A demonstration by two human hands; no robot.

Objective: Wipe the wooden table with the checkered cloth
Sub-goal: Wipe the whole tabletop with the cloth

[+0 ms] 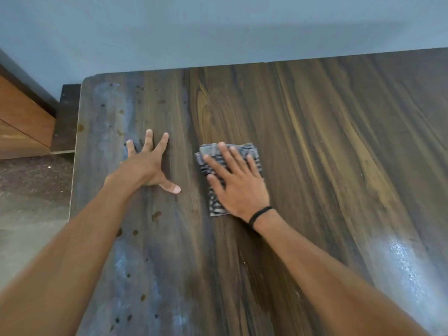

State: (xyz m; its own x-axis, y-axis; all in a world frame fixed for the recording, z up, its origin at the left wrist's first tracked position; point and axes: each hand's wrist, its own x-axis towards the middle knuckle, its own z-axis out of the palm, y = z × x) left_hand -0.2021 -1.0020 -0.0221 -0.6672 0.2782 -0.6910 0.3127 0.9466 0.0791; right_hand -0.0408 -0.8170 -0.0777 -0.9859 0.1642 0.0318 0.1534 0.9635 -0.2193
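A dark wooden table (327, 141) fills most of the view. Its left part looks dusty and grey with small dark spots. A folded black-and-grey checkered cloth (242, 150) lies flat near the table's middle. My right hand (236, 180) presses down on the cloth with straight, spread fingers; a black band circles the wrist. My left hand (151, 163) rests flat on the bare wood to the left of the cloth, fingers spread, holding nothing.
A blue-grey wall (218, 30) runs along the table's far edge. Left of the table stand a brown wooden cabinet (21, 122) and a dark block (66, 117), with speckled floor (29, 190) below. A pale glare patch (400, 260) lies at the table's right front.
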